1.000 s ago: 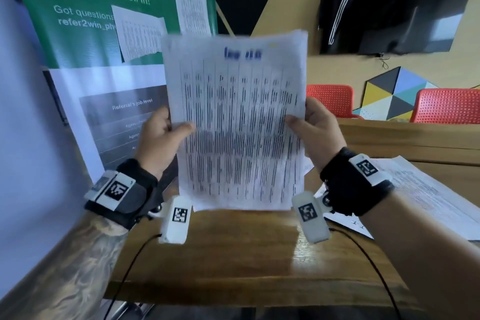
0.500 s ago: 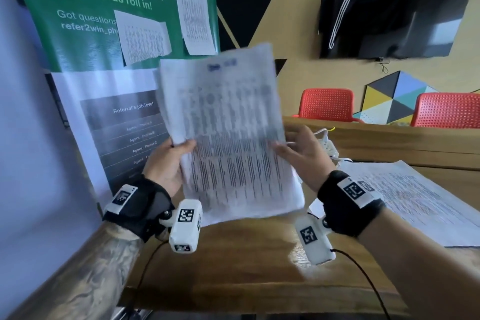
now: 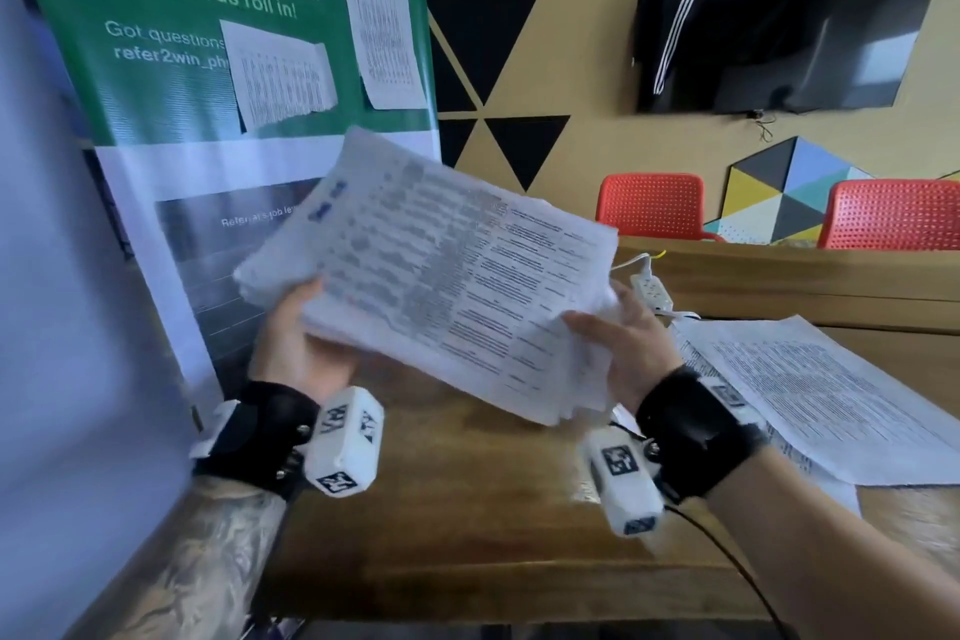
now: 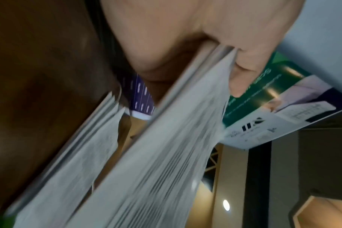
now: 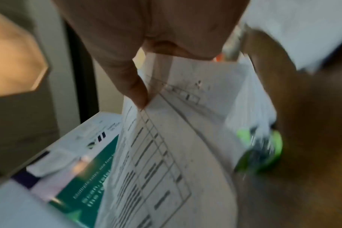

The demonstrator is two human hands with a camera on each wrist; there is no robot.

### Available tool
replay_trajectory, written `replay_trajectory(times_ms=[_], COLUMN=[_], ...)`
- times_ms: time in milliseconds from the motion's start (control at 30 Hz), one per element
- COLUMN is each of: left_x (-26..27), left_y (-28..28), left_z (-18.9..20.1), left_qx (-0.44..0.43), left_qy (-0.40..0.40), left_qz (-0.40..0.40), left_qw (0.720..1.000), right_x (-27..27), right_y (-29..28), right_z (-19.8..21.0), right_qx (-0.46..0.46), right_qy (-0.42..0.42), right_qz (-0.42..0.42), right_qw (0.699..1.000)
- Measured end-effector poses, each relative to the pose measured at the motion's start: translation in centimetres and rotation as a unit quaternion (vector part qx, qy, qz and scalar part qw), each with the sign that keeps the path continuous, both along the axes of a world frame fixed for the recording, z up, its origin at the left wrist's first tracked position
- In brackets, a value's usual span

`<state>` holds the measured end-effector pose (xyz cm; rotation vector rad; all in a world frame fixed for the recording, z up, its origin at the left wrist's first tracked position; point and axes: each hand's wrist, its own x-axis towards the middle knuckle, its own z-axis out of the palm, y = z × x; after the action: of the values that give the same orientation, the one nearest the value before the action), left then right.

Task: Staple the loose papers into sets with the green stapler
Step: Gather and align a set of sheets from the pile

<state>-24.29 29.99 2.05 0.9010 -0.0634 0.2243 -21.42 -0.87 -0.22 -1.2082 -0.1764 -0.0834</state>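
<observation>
Both hands, the left hand (image 3: 296, 353) and right hand (image 3: 626, 346), still grip the paper stack (image 3: 441, 276), now tilted nearly flat above the counter (image 3: 467, 509) instead of upright.

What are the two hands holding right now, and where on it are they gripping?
Both hold one stack of papers, tilted above the table. The left hand grips its left edge, the right hand its right edge, thumbs on top.
</observation>
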Motion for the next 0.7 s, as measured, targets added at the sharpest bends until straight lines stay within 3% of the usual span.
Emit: replay_trajectory(times_ms=[67,133,300,400,500,600,700], left_x=[-0.5,-0.6,-0.2,0.5,0.2,-0.6,-0.6], left_y=[2.5,4.3,2.6,2.1,1.9,2.2,2.4], left_z=[0.3,-0.5,-4.2,-4.3,-1.0,2.1,0.8], left_qx=[0.034,0.091,0.273,0.289,0.267,0.259,0.266], left_qy=[0.006,0.062,0.165,0.116,0.014,-0.066,-0.049], left_qz=[0.005,0.002,-0.059,0.028,0.07,0.093,0.121], left_qw=[0.999,0.994,0.946,0.95,0.961,0.959,0.955], right_x=[0.4,1.2,0.5,0.4,-0.2,-1.3,-2.0], right_y=[-2.4,-4.3,-4.0,-3.3,-3.4,-3.6,-3.1], right_z=[0.0,-0.9,-2.5,-2.3,0.8,3.3,2.2], right_qx=[-0.071,-0.115,-0.129,-0.177,-0.219,-0.201,-0.196], right_qy=[-0.03,-0.024,0.043,0.025,-0.079,-0.154,-0.162], right_qz=[-0.018,-0.024,0.03,-0.024,-0.091,-0.104,-0.099], right_qw=[0.997,0.993,0.99,0.984,0.968,0.962,0.962])
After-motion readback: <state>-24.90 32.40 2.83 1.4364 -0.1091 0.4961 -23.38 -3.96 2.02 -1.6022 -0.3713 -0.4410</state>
